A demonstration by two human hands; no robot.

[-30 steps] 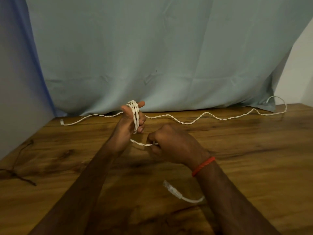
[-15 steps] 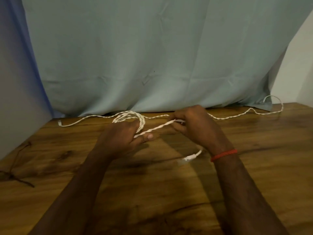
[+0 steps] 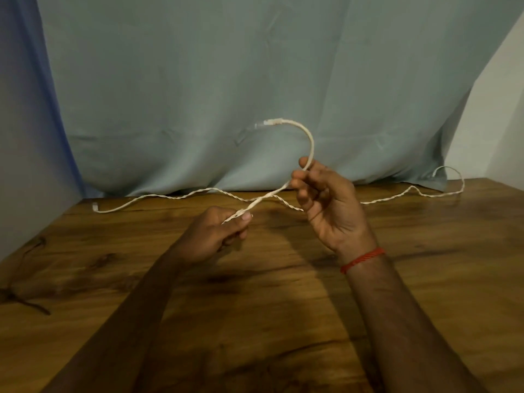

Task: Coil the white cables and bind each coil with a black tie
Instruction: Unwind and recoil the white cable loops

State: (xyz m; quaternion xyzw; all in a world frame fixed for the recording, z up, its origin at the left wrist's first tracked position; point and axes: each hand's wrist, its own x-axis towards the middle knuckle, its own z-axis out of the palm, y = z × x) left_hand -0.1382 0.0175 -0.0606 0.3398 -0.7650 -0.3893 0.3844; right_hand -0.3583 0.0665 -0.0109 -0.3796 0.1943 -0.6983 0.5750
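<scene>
Above the grained wooden table (image 3: 283, 321), left hand (image 3: 211, 236) and right hand (image 3: 331, 205) pinch twisted white cable (image 3: 312, 143); end arched.

Wooden table (image 3: 425, 293) with dark, knotted grain. Pale blue-green cloth (image 3: 226, 80) hangs in folds behind the table's far edge. White wall (image 3: 502, 114) at upper right, grey wall (image 3: 14, 154) at left.

My wooden table (image 3: 283, 321) carried a twisted white cable (image 3: 170, 196) stretched along its far edge, and a black tie (image 3: 25, 302) lay near its left edge.
</scene>
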